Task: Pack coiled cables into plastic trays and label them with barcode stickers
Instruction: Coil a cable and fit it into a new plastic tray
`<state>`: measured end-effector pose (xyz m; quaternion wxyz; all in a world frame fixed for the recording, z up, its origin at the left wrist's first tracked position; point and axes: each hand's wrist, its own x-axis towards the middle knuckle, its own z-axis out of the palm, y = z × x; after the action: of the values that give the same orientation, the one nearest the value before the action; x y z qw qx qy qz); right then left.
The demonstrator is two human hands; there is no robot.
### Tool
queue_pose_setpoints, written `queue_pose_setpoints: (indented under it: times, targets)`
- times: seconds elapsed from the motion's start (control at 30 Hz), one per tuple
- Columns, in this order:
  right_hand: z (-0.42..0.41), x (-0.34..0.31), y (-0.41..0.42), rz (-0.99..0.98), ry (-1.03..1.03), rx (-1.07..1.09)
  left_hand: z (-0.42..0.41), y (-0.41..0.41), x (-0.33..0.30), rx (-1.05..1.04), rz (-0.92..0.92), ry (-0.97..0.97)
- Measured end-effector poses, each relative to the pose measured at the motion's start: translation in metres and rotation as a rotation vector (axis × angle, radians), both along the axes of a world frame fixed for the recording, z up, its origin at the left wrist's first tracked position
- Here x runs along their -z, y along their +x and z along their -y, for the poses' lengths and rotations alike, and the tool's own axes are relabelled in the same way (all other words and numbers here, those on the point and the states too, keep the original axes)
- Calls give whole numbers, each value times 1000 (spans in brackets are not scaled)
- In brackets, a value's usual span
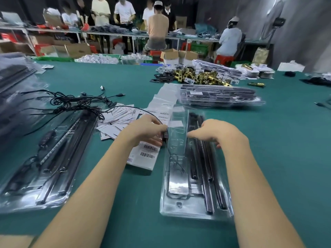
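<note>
A clear plastic tray [179,206] lies lengthwise in front of me, with black bars in its right channels and a thin black cable [172,156] looping into its left side. My left hand [146,129] grips the cable's small black controller at the tray's left edge. My right hand [218,130] reaches over the tray's upper part, fingers curled down onto the bars; what they hold is hidden. A strip of barcode stickers [147,153] lies just left of the tray, under my left hand.
A second filled tray [46,169] lies at the left beside tangled black cables [71,101] and loose labels [118,119]. Stacked packed trays [218,97] and brass hardware [200,76] sit further back. People work at benches behind the green table [286,140].
</note>
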<state>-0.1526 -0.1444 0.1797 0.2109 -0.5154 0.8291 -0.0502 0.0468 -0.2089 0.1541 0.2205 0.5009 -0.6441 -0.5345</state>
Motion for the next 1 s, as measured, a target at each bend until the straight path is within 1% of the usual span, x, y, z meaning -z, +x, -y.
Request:
queue_pose_setpoints:
  times: [0.1, 0.17, 0.23, 0.3, 0.33, 0.37, 0.4, 0.47, 0.5, 0.53, 0.6, 0.67, 0.7, 0.77, 0.83, 0.87, 0.93, 1.0]
  targets:
    - [0, 10, 1, -32, -100, -53, -4, -4, -2, 68, 18, 63]
    - [1, 16, -4, 6, -155, -110, -9, -6, -4, 136, -4, 179]
    - [1, 19, -13, 56, -208, -170, -14, -5, -8, 224, 12, 266]
    - [0, 21, -22, 102, -280, -212, -13, 1, -12, 256, 52, 256]
    - [0, 22, -27, 121, -319, -227, -11, 5, -14, 246, 87, 218]
    - [-2, 23, -30, 134, -351, -231, -8, 9, -15, 239, 152, 132]
    - [-3, 24, -33, 134, -372, -224, -4, 14, -15, 236, 262, -13]
    - [-3, 25, -36, 73, -374, -202, 5, 23, -13, 176, 492, -373]
    - [-2, 24, -35, 22, -362, -194, 7, 25, -12, 126, 542, -525]
    - [-1, 21, -34, -9, -350, -191, 9, 27, -9, 102, 541, -632]
    - [1, 16, -27, 27, -323, -196, 11, 28, -3, 145, 450, -722]
    - [3, 16, -21, 56, -276, -184, 10, 26, 3, 207, 359, -699]
    - [4, 19, -19, 45, -260, -141, 9, 24, 6, 232, 322, -665]
    - [4, 29, -18, 5, -282, -3, 8, 19, 12, 270, 268, -634]
    - [1, 40, -18, -46, -335, 75, 6, 15, 16, 265, 245, -641]
    - [-1, 43, -18, -50, -371, 83, 6, 14, 17, 259, 231, -636]
    - [-2, 45, -22, 7, -432, 81, 3, 9, 18, 254, 169, -618]
    - [-1, 44, -29, 67, -436, 64, -1, 1, 18, 252, 95, -614]
